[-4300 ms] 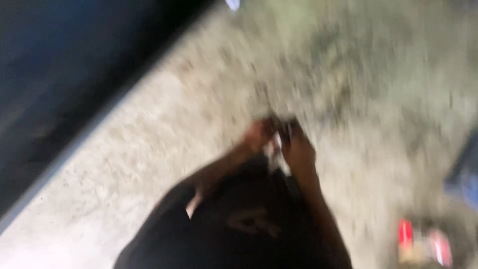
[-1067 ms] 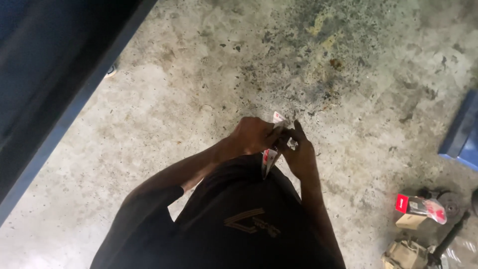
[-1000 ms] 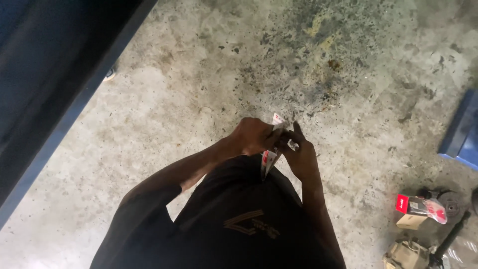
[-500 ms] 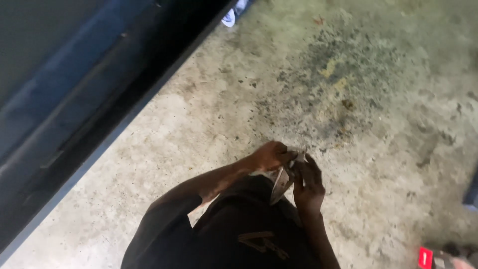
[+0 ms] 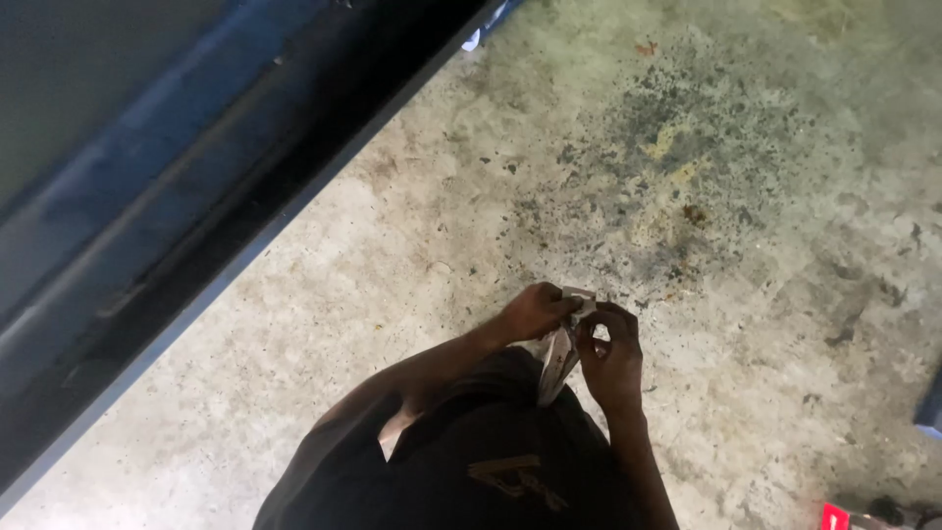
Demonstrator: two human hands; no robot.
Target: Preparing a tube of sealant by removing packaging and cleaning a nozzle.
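Stained concrete floor [image 5: 746,196], dark blue vehicle side [image 5: 147,196] now filling more of the view. Fingers [image 5: 589,329] of both hands closing on a small packet [image 5: 561,353]; left hand [image 5: 535,312] and right hand [image 5: 613,358] are still holding it at waist height.

— What's in that small packet [image 5: 559,355]? Too small to tell; the left hand [image 5: 535,310] and right hand [image 5: 610,353] cover its top end, fingers closed around it.

— And bottom right?

— A red and white object [image 5: 842,516], sliced off by the lower edge. A blue thing [image 5: 930,404] is clipped by the right edge too.

— Top of frame?

— A white scrap [image 5: 473,39], half tucked under the dark blue body [image 5: 147,186], unidentifiable.
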